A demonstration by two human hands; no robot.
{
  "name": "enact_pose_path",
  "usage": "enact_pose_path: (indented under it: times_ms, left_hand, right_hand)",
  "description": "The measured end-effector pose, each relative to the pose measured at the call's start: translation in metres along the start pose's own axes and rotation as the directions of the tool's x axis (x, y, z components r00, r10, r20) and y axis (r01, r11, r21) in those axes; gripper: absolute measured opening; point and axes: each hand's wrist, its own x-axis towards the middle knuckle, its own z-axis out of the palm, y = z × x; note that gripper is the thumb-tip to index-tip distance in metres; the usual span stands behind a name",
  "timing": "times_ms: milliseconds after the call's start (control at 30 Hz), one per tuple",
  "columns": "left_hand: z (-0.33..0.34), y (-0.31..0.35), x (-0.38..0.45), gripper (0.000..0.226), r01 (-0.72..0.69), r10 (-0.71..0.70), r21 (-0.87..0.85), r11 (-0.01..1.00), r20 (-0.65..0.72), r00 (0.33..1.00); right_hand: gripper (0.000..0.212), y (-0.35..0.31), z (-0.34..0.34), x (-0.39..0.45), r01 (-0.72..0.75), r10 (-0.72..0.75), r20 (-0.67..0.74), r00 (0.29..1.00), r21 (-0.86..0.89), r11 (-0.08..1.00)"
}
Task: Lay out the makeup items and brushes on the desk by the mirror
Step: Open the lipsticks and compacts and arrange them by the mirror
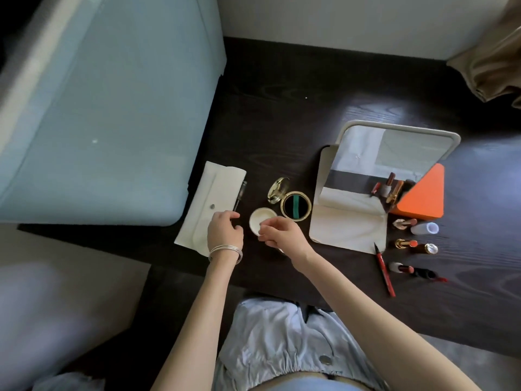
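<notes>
My left hand [225, 230], bangles on its wrist, rests on the white pouch [210, 198] with loosely curled fingers. Its index fingertip is at the near end of a dark slim brush pen [240, 194] lying beside the pouch. My right hand [283, 234] pinches the near right rim of a white round jar [260, 220]. An open gold compact [296, 206] lies just behind the jar. The standing mirror [394, 153] is to the right. Three lipsticks [406, 244], a small white bottle [424, 228] and a red liner pen [384, 273] lie beside it.
An orange box [423, 193] stands behind the lipsticks, against the mirror. The dark wooden desk [282, 122] stretches back to a white wall. A pale blue upholstered seat [112, 108] borders the desk's left edge, and beige fabric [490, 60] hangs at the far right.
</notes>
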Motion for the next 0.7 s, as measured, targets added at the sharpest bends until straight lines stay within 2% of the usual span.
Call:
enact_pose_path:
  times_ms: [133,300,567,700]
  left_hand:
    - [0.003,-0.007,0.018,0.043,-0.058,0.024,0.316,0.947,0.112,0.993]
    - [0.011,0.001,0.028,0.041,-0.086,0.033,0.505,0.859,0.113,0.993]
    - [0.011,0.01,0.042,0.029,-0.181,0.066,0.611,0.771,0.205,0.977]
    - [-0.013,0.012,0.053,0.031,-0.145,-0.023,0.553,0.821,0.286,0.958]
  right_hand:
    - [0.004,-0.005,0.012,0.007,-0.005,0.006,-0.04,0.999,0.017,1.0]
    - [0.007,-0.006,0.015,0.008,-0.015,0.017,-0.074,0.997,0.032,0.999]
    - [0.016,-0.003,0.016,-0.001,0.012,-0.006,-0.126,0.992,0.049,0.999]
    - [0.015,0.001,0.013,-0.006,0.014,0.002,-0.165,0.986,0.091,0.996]
